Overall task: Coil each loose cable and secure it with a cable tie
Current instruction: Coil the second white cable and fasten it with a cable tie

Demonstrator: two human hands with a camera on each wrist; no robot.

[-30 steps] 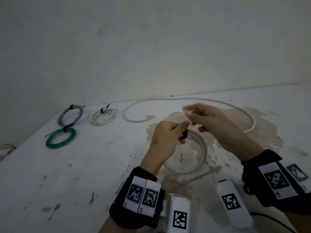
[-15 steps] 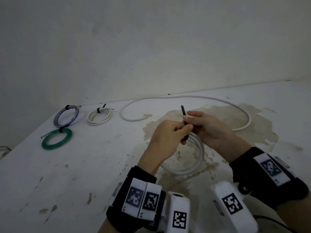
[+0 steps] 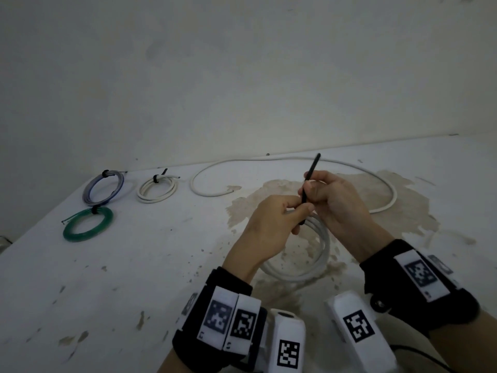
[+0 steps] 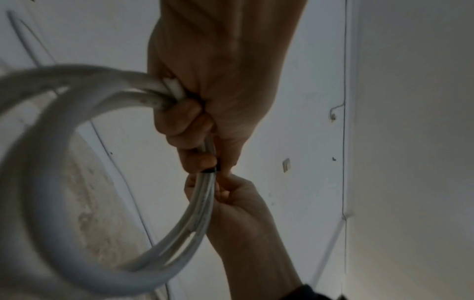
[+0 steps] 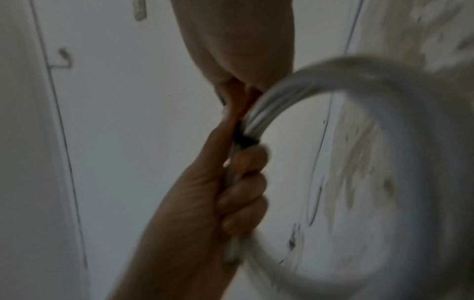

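Above a stained white table (image 3: 113, 265) against a bare wall (image 3: 242, 76), the left hand (image 3: 269, 230) grips the grey coil (image 3: 320, 254) while the right hand (image 3: 336, 200) pinches, seemingly, the black tie (image 3: 310, 181) circling it, with three tied coils (image 3: 113, 203) left of the hands.

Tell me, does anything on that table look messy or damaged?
Yes: the table has a big brownish stain under the hands, like peeled paint. One white cable still sprawls uncoiled beside three tied coils.

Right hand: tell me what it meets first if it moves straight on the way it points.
The left hand. The right hand points left, and the two already touch at the black cable tie.
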